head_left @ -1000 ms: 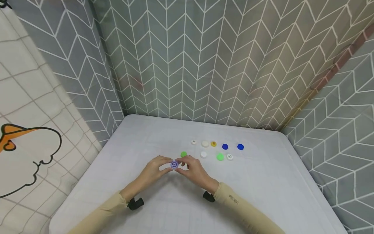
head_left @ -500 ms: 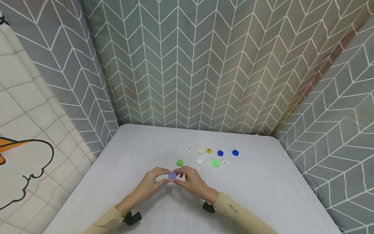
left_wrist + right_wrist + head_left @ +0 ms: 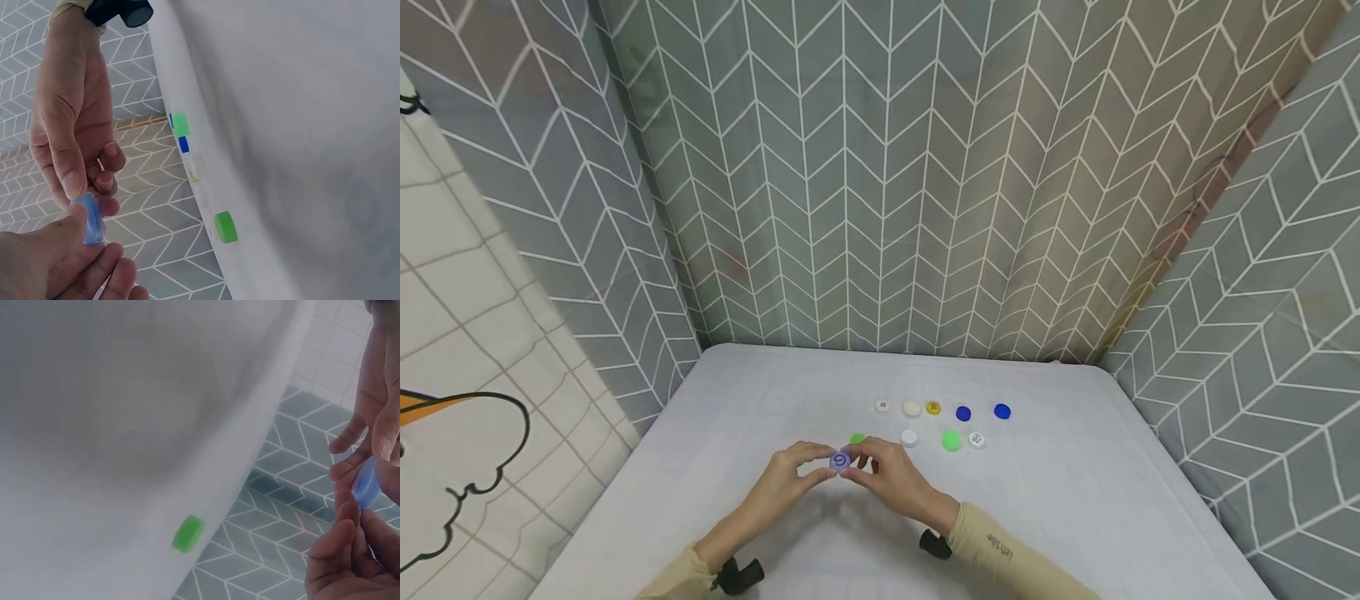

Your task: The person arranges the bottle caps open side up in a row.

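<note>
Between both hands a round, bluish-purple bottle cap [image 3: 839,461] is held above the table, its dark printed mark facing up toward the head camera. My left hand [image 3: 778,486] pinches one side of it with thumb and forefinger. On the opposite side, my right hand [image 3: 891,479] pinches the rim in the same manner. Seen edge-on in the left wrist view, the cap [image 3: 94,219] looks light blue and translucent. A green cap [image 3: 857,438] lies just beyond the right fingertips, partly covered by them in the head view.
Two loose rows of caps lie on the white-covered table [image 3: 1060,483]: white [image 3: 909,438], light green [image 3: 951,441], yellow [image 3: 933,407] and blue [image 3: 1002,411] ones among them. Patterned curtains [image 3: 880,208] stand behind and beside the table.
The head view has tilted upward, so everything sits lower in it. Both hands keep their pinch on the bottle cap, which now appears closer to the green cap than half a second ago.
</note>
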The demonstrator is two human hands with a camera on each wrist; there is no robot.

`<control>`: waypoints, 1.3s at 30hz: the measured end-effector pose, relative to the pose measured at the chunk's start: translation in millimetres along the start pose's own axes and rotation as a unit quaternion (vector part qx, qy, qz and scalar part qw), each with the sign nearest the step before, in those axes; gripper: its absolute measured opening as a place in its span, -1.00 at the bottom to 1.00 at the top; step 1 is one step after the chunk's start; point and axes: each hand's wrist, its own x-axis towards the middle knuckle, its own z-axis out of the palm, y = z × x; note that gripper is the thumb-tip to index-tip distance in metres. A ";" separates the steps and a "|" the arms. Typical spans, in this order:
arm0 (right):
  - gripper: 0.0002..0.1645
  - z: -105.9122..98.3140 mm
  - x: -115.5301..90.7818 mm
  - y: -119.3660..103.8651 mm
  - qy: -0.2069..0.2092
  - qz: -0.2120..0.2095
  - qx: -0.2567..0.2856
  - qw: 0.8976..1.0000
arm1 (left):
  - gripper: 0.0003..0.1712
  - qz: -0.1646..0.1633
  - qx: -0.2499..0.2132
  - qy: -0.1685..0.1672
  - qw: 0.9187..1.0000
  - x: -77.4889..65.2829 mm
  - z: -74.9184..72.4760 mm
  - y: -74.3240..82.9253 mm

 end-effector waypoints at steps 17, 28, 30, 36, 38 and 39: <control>-0.63 -2.0 5.0 1.9 0.002 0.078 0.137 0.987 | -0.73 -0.068 -0.035 0.003 0.997 11.7 -4.5 4.7; -0.70 -24.1 14.2 -32.1 -0.001 0.104 0.225 0.969 | -0.72 -0.062 -0.051 0.037 0.996 25.1 -6.0 5.5; -0.70 -23.6 15.1 -32.9 -0.004 0.110 0.240 0.965 | -0.73 -0.067 -0.052 0.046 0.995 25.1 -5.7 5.0; -0.67 -18.2 14.0 -30.2 -0.011 0.129 0.265 0.955 | -0.73 -0.079 -0.038 0.050 0.995 21.7 -4.3 6.5; -0.68 -16.9 14.1 -29.2 -0.010 0.130 0.261 0.956 | -0.72 -0.082 -0.036 0.046 0.995 20.5 -3.7 7.2; -0.68 -16.3 14.3 -28.8 -0.009 0.132 0.258 0.957 | -0.71 -0.082 -0.036 0.045 0.995 19.9 -3.2 6.8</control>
